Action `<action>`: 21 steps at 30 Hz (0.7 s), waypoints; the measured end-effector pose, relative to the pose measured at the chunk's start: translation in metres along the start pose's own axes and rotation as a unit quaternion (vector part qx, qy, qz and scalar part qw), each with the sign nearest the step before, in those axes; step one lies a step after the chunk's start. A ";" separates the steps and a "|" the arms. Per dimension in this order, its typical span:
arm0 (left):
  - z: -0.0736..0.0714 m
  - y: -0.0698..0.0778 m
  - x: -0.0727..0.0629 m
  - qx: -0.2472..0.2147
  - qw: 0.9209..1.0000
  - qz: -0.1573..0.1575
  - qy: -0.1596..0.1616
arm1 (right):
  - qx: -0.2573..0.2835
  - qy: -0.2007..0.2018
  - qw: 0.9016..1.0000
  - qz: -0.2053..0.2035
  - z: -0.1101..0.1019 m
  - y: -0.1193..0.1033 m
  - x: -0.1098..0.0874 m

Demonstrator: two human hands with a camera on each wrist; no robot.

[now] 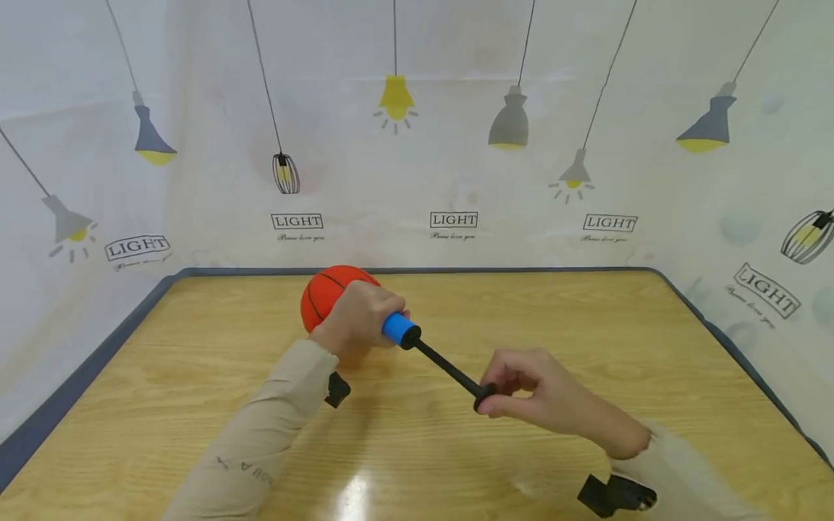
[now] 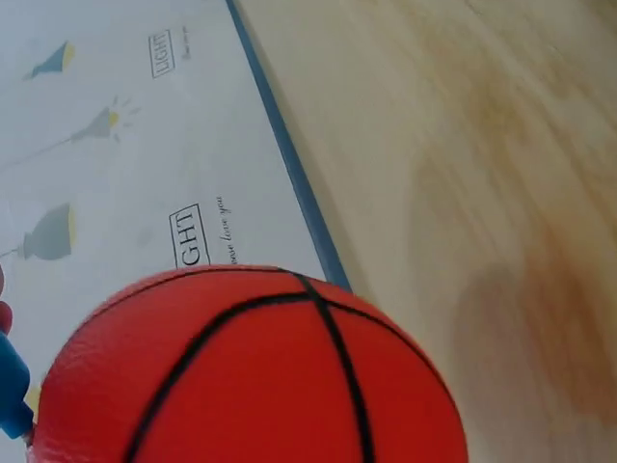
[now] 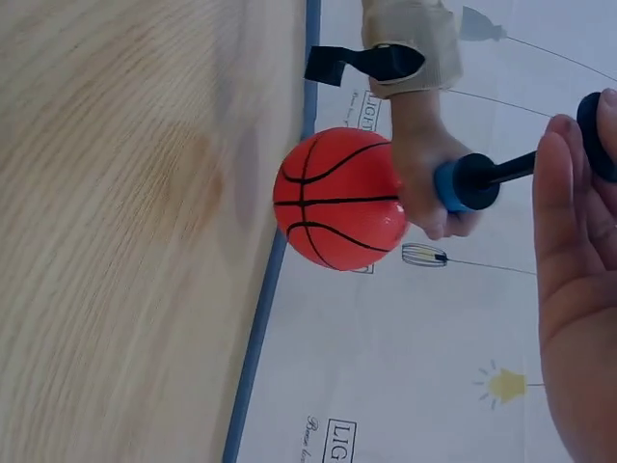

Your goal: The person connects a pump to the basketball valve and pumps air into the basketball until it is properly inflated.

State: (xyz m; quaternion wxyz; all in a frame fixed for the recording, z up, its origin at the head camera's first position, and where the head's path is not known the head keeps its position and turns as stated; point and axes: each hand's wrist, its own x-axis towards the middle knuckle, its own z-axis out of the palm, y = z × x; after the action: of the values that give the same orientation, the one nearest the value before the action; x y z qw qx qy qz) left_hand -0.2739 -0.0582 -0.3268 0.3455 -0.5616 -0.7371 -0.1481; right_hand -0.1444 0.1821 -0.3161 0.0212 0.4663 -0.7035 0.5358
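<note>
My left hand (image 1: 361,310) wraps round the blue barrel of a small hand pump (image 1: 399,329). Its black rod (image 1: 449,367) is drawn out toward my right hand (image 1: 547,391), whose thumb and fingers pinch the round black handle (image 1: 483,396). Beyond the left hand is a red ball with black basketball lines (image 1: 322,293), partly covered by that hand. In the left wrist view, the pump's blue tip (image 2: 12,386) reaches the side of the ball (image 2: 260,376). The right wrist view shows the ball (image 3: 337,198) just past the left fist, with the rod pointing toward the right hand.
A wood-grain table (image 1: 228,405) lies under both hands, with a dark edge along its back and sides. Behind it hangs a white backdrop (image 1: 365,174) printed with lamps and lettering. Black straps or mounts (image 1: 615,496) sit at both wrists.
</note>
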 end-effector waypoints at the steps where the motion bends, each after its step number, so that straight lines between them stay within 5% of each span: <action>1: 0.001 0.000 0.000 -0.005 1.000 -0.003 -0.003 | 0.010 -0.007 1.000 -0.005 -0.002 -0.001 -0.002; 6: 0.008 0.003 0.004 -0.022 0.999 0.024 -0.008 | 0.018 -0.032 0.999 -0.012 -0.003 0.015 0.007; 13: 0.012 0.010 0.011 -0.016 0.999 0.047 -0.005 | -0.041 -0.011 0.999 0.004 0.002 0.037 0.029; 16: 0.012 0.009 0.012 -0.005 0.999 0.052 -0.007 | -0.053 -0.001 0.999 0.010 0.003 0.027 0.022; 21: 0.003 0.001 0.010 -0.001 0.999 0.033 0.011 | 0.019 -0.006 1.000 0.008 -0.003 -0.002 0.000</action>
State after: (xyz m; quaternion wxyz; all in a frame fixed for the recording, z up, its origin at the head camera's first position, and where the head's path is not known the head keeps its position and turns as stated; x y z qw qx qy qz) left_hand -0.2755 -0.0490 -0.3221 0.3575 -0.5840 -0.7146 -0.1433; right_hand -0.1444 0.1843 -0.3134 0.0041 0.4641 -0.6972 0.5464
